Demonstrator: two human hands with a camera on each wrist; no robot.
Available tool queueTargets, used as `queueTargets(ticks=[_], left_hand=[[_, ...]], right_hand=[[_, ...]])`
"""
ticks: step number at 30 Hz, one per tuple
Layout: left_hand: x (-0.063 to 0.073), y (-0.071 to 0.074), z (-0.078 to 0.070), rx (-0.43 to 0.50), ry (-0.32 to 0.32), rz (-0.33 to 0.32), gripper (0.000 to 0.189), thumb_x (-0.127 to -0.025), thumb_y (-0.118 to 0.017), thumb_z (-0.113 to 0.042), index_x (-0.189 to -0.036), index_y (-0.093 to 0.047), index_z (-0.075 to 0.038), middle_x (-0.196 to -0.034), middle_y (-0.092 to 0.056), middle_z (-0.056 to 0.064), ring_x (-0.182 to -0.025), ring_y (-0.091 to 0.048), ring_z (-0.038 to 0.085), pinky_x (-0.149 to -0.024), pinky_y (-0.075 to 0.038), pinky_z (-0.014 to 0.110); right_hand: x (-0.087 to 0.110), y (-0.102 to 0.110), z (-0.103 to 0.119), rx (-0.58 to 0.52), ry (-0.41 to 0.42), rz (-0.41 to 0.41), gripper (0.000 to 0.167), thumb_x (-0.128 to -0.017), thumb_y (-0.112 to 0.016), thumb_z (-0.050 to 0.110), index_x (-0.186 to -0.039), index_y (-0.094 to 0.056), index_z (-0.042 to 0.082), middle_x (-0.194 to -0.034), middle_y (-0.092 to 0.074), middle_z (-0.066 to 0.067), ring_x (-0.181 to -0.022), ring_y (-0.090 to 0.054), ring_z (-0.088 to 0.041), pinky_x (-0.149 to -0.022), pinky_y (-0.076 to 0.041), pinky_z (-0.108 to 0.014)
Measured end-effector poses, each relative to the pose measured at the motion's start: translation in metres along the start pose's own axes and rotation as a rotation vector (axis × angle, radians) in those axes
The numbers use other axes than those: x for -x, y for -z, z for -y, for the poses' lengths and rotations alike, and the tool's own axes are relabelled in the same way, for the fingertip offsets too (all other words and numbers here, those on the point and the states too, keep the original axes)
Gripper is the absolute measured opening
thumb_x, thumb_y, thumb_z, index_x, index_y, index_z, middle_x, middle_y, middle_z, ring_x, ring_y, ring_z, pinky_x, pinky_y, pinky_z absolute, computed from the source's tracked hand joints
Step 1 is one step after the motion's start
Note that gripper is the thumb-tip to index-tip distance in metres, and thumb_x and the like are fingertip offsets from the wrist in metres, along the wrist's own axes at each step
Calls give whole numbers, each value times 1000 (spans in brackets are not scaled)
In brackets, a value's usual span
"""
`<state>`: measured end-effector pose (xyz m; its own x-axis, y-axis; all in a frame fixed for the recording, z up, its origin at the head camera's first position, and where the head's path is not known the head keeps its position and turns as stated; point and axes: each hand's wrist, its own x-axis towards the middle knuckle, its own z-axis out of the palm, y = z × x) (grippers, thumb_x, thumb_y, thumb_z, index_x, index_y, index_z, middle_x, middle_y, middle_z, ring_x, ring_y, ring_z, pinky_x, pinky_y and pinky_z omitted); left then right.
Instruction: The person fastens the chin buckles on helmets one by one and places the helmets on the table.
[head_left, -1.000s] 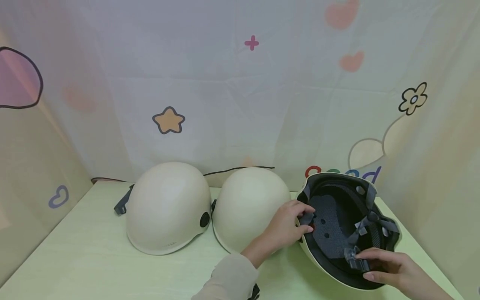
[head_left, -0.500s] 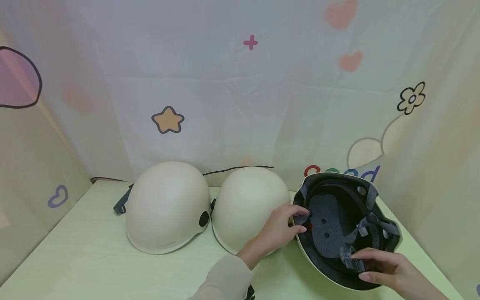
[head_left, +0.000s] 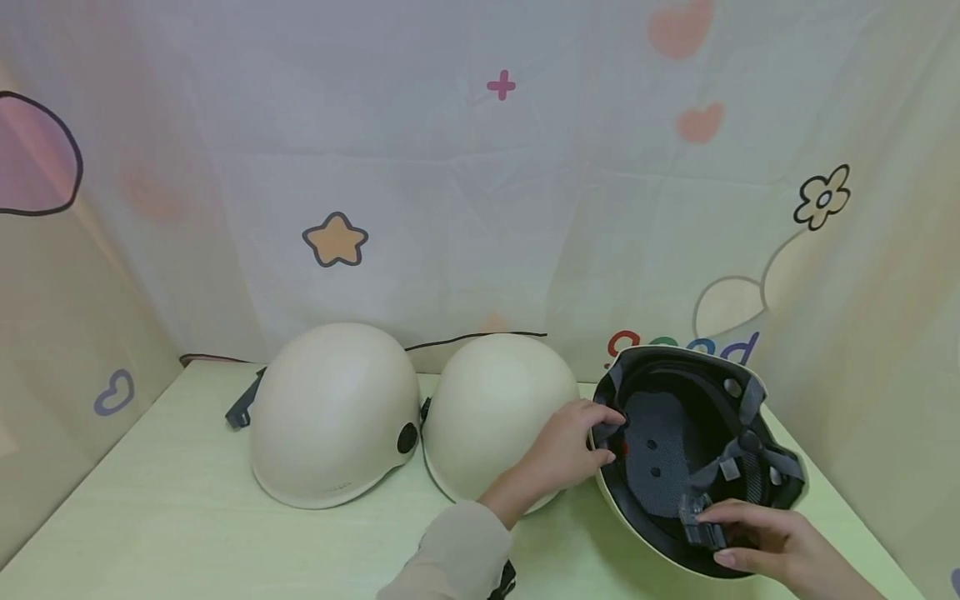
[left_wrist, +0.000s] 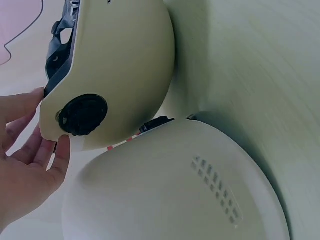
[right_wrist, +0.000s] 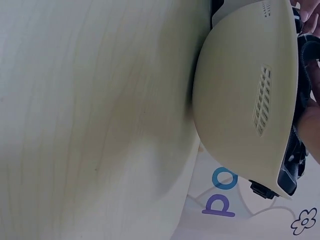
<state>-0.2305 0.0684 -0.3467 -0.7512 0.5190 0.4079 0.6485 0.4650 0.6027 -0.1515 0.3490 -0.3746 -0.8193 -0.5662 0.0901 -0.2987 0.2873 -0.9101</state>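
A cream helmet (head_left: pixel 626 521) lies upturned at the right of the table, its dark padded inside (head_left: pixel 656 450) facing up. My left hand (head_left: pixel 562 446) grips its left rim, thumb and fingers on either side of the edge. In the left wrist view those fingers sit beside a round black disc (left_wrist: pixel 84 115) on the shell. My right hand (head_left: pixel 780 537) pinches the chin strap's dark buckle (head_left: pixel 699 521) over the helmet's near side. The grey strap (head_left: pixel 708 475) runs from there to the right inner wall. Only part of the right hand shows in the right wrist view.
Two more cream helmets stand dome up, one at the left (head_left: pixel 337 417) and one in the middle (head_left: pixel 498 408), the latter close beside the upturned one. A dark strap end (head_left: pixel 243 408) sticks out at far left. A printed curtain (head_left: pixel 420 183) hangs behind the table (head_left: pixel 150 500).
The upturned helmet has rocked slightly left and then back right under my left hand. My right hand has drawn the buckle a little to the left.
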Motion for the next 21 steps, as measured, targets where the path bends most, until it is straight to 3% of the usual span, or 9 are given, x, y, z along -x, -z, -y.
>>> queueTargets(ticks=[5,11,21], left_hand=[[0,-1,1,5,5,5,34,-81,-70,-14,-114,-62,-11,-113,-58,0,-108,-50,13,-91,-38,20],[-2,0,0,-74,-62,3,36,-84,-68,-20,-118,-60,-13,-119,-52,1,-113,-48,13,-95,-35,20],[-8,4,-6,-234,-136,105,35,-87,-63,-18,-122,-59,-19,-132,-46,-6,-120,-43,10,-90,-37,16]], right_hand=[[2,0,-3,48,47,-1,43,-87,-50,-12,-120,-58,13,-114,-54,18,-92,-47,-4,-70,-48,-21],[3,-1,-7,46,111,24,47,-84,-48,-17,-122,-57,10,-117,-54,16,-97,-47,-3,-73,-46,-20],[3,-1,-10,38,150,48,49,-83,-47,-20,-122,-56,8,-117,-54,11,-99,-47,-4,-73,-44,-20]])
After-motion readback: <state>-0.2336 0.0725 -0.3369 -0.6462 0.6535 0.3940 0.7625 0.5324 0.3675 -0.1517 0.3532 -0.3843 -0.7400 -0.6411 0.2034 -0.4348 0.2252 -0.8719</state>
